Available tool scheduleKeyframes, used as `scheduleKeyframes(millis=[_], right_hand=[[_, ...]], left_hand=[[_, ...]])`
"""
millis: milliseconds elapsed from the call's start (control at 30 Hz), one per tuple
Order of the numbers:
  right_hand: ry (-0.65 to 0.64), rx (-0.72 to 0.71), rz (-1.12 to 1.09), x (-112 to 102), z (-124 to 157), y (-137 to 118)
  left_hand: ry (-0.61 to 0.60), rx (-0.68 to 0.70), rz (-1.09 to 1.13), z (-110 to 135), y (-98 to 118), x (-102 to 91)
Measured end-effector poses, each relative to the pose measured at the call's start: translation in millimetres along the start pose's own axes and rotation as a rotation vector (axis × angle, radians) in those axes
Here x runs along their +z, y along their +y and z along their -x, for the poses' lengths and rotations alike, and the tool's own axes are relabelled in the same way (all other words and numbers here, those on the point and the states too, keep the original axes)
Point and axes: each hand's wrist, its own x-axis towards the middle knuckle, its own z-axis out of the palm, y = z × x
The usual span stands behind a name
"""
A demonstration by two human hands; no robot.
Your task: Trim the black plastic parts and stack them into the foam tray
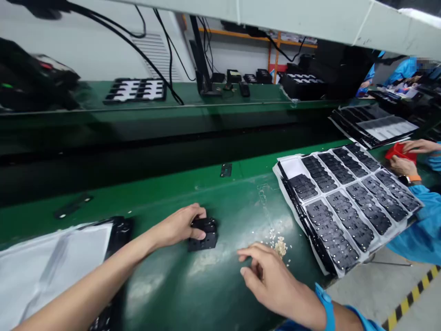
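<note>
On the green bench, my left hand (179,225) is closed around a small black plastic part (208,241), with the thumb on its near side. It looks like more than one flat piece together, but the fingers partly hide it. My right hand (272,278) hovers to the right, thumb and index finger apart, the other fingers curled, with nothing seen between them. Just beyond it lies a small pile of pale bits (280,247). On the right, a white-lined tray (292,166) holds rows of similar black parts (349,220).
At the left lies a white tray (82,243) with a black edge. A flat black piece (226,170) and a dark strip (73,205) rest farther back. Beside the right tray, a co-worker's hands (406,163) hold a red object (396,151). A shelf beam (275,20) crosses overhead.
</note>
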Motion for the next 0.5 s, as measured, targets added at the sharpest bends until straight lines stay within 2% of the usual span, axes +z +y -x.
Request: scheduleKeyframes(millis=[167, 267, 367, 433, 500], right_hand=[[0.019, 0.037, -0.067, -17.6, 24.6, 11.2], [0.064, 0.061, -0.098, -29.8, 38.1, 18.1], [0.059, 0.08, -0.13, -41.6, 47.2, 19.4], [0.055, 0.085, -0.128, -48.2, 50.9, 18.3], [0.066, 0.073, -0.121, -53.5, 53.3, 17.3]], left_hand=[[-0.145, 0.058, -0.053, 3.3, 20.6, -9.6], [-0.199, 0.094, -0.098, -5.7, 42.1, -31.7], [-0.164, 0.216, -0.273, -31.0, 83.8, -64.7], [-0.12, 0.364, -0.467, -57.2, 122.7, -83.6], [-0.09, 0.472, -0.529, -88.5, 165.0, -93.9]])
